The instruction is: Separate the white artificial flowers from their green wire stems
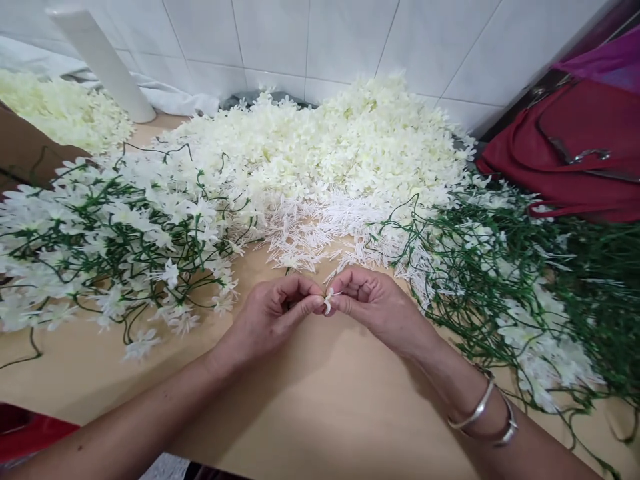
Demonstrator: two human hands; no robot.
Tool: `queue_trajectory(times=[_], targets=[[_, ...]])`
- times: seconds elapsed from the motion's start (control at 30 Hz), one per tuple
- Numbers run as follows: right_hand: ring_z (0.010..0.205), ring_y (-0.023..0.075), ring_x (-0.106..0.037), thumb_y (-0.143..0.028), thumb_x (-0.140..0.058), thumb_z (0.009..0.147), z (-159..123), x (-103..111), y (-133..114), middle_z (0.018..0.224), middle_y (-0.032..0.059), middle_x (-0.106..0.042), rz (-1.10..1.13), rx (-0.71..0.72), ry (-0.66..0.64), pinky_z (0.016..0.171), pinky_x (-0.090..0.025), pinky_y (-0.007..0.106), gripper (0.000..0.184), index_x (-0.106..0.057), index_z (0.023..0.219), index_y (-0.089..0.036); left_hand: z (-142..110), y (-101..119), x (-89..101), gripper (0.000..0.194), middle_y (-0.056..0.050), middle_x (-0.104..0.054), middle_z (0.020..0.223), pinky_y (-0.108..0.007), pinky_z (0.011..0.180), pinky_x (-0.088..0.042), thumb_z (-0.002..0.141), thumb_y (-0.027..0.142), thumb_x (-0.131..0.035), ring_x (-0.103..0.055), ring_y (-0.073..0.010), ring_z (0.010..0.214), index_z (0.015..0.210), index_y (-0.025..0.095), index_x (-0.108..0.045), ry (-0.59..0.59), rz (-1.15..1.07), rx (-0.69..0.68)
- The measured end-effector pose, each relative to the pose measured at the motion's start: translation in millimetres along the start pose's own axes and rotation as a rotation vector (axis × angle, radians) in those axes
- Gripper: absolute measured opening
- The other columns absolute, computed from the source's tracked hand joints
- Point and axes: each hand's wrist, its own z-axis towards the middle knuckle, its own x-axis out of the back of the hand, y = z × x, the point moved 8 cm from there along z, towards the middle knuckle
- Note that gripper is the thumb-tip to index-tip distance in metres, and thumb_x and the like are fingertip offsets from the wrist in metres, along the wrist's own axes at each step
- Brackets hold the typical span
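My left hand [275,313] and my right hand [373,303] meet over the wooden table [320,413], fingers curled and pinched together. Between the fingertips sits a small white artificial flower piece [329,301], held by both hands. Just beyond the hands lies a spread of small white plastic flower centres [320,233]. Behind it rises a big heap of loose cream petals [340,147]. Green wire stems with white flowers [115,233] lie to the left of my left hand. More green stems [505,280] lie to the right of my right hand.
A dark red bag [575,160] rests at the right against the white tiled wall [320,40]. A white pipe [105,63] leans at the back left, with another pile of cream petals [60,110] beside it. Silver bangles [485,413] circle my right wrist.
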Motion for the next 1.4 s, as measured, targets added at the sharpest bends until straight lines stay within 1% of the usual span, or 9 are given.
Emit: queue_trajectory(times=[0.13, 0.23, 0.37, 0.5, 0.63, 0.73, 1.03, 1.3, 1.4], targets=[[0.081, 0.016, -0.069, -0.044, -0.084, 0.085, 0.0, 2.8, -4.7, 0.083, -0.0002, -0.073, 0.012, 0.077, -0.028, 0.084, -0.056, 0.033, 0.026, -0.071, 0.093, -0.023, -2.6, 2.5, 2.7, 0.02, -0.006, -0.078, 0.093, -0.029, 0.082, -0.058, 0.102, 0.038, -0.064, -0.074, -0.0174, 0.088, 0.1, 0.019, -0.073, 0.048, 0.0, -0.034], [0.089, 0.0174, -0.07, -0.046, -0.08, 0.089, -3.3, 11.4, -7.7, 0.089, 0.0017, -0.074, 0.028, 0.154, 0.036, 0.09, -0.054, 0.034, 0.027, -0.072, 0.103, -0.024, -5.4, 2.3, 9.7, 0.02, -0.006, -0.078, 0.094, -0.029, 0.079, -0.058, 0.102, 0.038, -0.065, -0.074, -0.0181, 0.088, 0.106, 0.02, -0.072, 0.143, 0.075, -0.072], [0.096, 0.0192, -0.07, -0.046, -0.084, 0.085, -7.9, 18.2, -9.0, 0.099, 0.004, -0.075, 0.019, 0.195, 0.116, 0.092, -0.054, 0.035, 0.031, -0.072, 0.104, -0.024, -8.7, 6.9, 13.6, 0.013, -0.006, -0.076, 0.092, -0.029, 0.074, -0.056, 0.1, 0.031, -0.067, -0.07, -0.0176, 0.083, 0.104, 0.021, -0.072, 0.227, 0.225, -0.163], [0.088, 0.0166, -0.066, -0.038, -0.083, 0.084, -9.1, 13.4, -11.0, 0.097, 0.0028, -0.074, -0.114, 0.199, 0.108, 0.085, -0.054, 0.032, 0.028, -0.073, 0.106, -0.024, -10.1, 20.7, 6.1, 0.007, -0.004, -0.074, 0.09, -0.027, 0.074, -0.053, 0.1, 0.023, -0.064, -0.068, -0.0153, 0.082, 0.102, 0.021, -0.071, 0.188, 0.338, -0.26], [0.081, 0.0158, -0.062, -0.032, -0.079, 0.085, -8.7, 10.7, -11.6, 0.088, 0.0013, -0.071, -0.194, 0.212, 0.09, 0.079, -0.051, 0.031, 0.013, -0.073, 0.093, -0.023, -11.1, 30.9, 1.8, 0.006, -0.002, -0.074, 0.087, -0.025, 0.073, -0.052, 0.099, 0.018, -0.065, -0.068, -0.0139, 0.079, 0.1, 0.02, -0.07, 0.166, 0.411, -0.305], [0.082, 0.0171, -0.062, -0.031, -0.076, 0.085, -8.4, 11.4, -12.0, 0.086, 0.002, -0.071, -0.253, 0.229, 0.094, 0.076, -0.049, 0.032, 0.01, -0.072, 0.085, -0.022, -11.0, 29.9, 1.7, 0.006, -0.001, -0.075, 0.088, -0.025, 0.073, -0.054, 0.099, 0.019, -0.065, -0.069, -0.0142, 0.078, 0.1, 0.021, -0.07, 0.159, 0.431, -0.295], [0.083, 0.0183, -0.062, -0.028, -0.071, 0.088, -8.8, 7.0, -9.3, 0.09, 0.0033, -0.071, -0.352, 0.239, 0.062, 0.075, -0.047, 0.033, 0.008, -0.07, 0.084, -0.022, -10.5, 21.2, 2.3, 0.006, 0.001, -0.075, 0.081, -0.023, 0.065, -0.052, 0.098, 0.023, -0.066, -0.067, -0.013, 0.068, 0.097, 0.022, -0.072, 0.133, 0.444, -0.231], [0.078, 0.0166, -0.06, -0.029, -0.07, 0.09, -5.2, 4.7, -2.0, 0.085, 0.0018, -0.069, -0.311, 0.23, 0.064, 0.071, -0.045, 0.031, 0.009, -0.069, 0.086, -0.021, -7.3, 20.2, -0.5, 0.006, 0.002, -0.074, 0.077, -0.021, 0.063, -0.051, 0.097, 0.02, -0.067, -0.066, -0.0119, 0.065, 0.093, 0.021, -0.072, 0.135, 0.424, -0.224], [0.079, 0.0166, -0.063, -0.033, -0.076, 0.088, -3.4, 6.4, -2.6, 0.086, 0.0012, -0.07, -0.202, 0.226, 0.095, 0.074, -0.049, 0.03, 0.015, -0.07, 0.095, -0.022, -8.4, 36.7, 1.0, 0.007, -0.002, -0.076, 0.083, -0.024, 0.068, -0.054, 0.099, 0.021, -0.065, -0.07, -0.0145, 0.073, 0.095, 0.02, -0.07, 0.206, 0.437, -0.315]])
